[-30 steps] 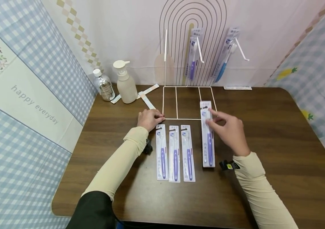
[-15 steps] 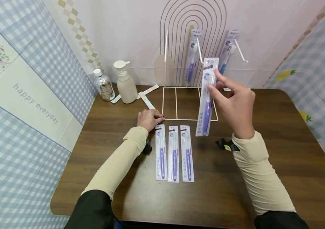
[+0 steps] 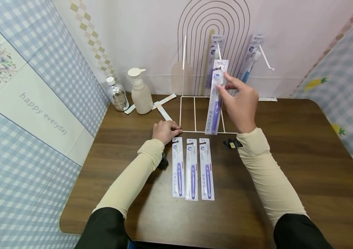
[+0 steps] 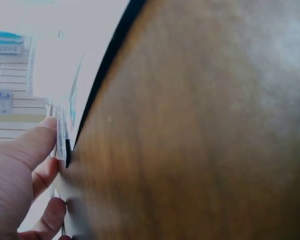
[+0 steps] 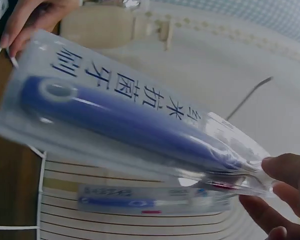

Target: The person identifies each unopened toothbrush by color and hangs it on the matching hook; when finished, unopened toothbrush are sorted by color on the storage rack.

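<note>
From above, the right hand (image 3: 240, 100) pinches the top of a packaged toothbrush (image 3: 215, 98) and holds it upright in the air, close in front of the white wire rack (image 3: 195, 103) and level with its middle hook. The pack hangs nearly vertical, its lower end just above the rack's base frame. The right wrist view shows what the head view cannot: the purple handle (image 5: 120, 120) inside the clear blister, printed characters along the card, and the fingertips (image 5: 285, 172) gripping only the pack's head end. Behind it there, another packaged brush (image 5: 150, 202) hangs against the arched lines of the wall.

The left hand (image 3: 164, 130) rests on the counter (image 3: 288, 166) at the near left corner of the rack's base, fingers curled in around the wire. The left wrist view is mostly blurred wood grain, yet it shows the thumb (image 4: 32, 145) pressed against the edge of a small card; whether the fingers actually clasp the wire I cannot tell.

Three packaged toothbrushes (image 3: 192, 169) lie side by side on the counter just beside the left hand. Two more packs (image 3: 251, 58) hang on the rack's hooks. A pump bottle (image 3: 140, 91) and a small clear bottle (image 3: 117, 94) stand at the back left.
</note>
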`<state>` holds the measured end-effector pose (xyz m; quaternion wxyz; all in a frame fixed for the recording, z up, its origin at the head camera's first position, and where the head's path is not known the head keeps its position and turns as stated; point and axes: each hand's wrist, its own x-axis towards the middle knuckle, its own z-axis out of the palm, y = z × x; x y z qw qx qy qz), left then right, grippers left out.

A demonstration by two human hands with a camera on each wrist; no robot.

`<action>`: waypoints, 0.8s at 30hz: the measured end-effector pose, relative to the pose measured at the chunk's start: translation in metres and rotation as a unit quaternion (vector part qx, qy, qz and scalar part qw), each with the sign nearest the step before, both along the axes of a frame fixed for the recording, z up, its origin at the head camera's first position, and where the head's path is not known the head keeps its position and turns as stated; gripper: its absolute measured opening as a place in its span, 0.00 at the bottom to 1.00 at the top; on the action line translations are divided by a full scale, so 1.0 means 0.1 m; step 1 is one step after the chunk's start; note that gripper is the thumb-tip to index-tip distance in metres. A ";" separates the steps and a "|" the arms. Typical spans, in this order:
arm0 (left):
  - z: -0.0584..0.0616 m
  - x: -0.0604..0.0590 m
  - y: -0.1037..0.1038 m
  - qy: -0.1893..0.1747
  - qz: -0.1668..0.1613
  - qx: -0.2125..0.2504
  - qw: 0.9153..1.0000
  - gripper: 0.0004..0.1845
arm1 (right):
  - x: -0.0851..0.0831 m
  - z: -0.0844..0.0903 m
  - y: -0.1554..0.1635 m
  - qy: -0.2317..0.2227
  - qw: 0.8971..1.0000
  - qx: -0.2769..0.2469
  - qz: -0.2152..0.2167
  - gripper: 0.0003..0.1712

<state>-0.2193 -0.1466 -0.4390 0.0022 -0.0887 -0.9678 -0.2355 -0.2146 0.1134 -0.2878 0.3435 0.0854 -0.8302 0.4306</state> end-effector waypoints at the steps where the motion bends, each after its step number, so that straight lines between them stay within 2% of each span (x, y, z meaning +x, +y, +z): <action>1: 0.00 0.00 0.00 0.000 0.001 0.000 1.000 0.10 | -0.08 -0.01 -0.02 -0.006 1.000 0.000 -0.004 0.23; 7: -0.01 0.01 0.00 0.004 0.007 0.000 1.000 0.10 | -0.53 -0.02 -0.08 -0.049 0.999 0.004 -0.025 0.23; 13: -0.05 0.00 0.02 0.004 -0.002 0.004 1.000 0.10 | -0.85 -0.01 -0.09 -0.085 0.995 0.032 -0.049 0.25; 18: -0.07 -0.01 0.01 0.000 0.004 0.012 1.000 0.10 | -1.00 -0.05 -0.12 -0.089 0.993 0.049 -0.065 0.25; 24: -0.05 -0.02 -0.01 0.000 0.004 0.010 1.000 0.10 | -1.05 -0.07 -0.14 -0.084 0.993 0.043 -0.068 0.25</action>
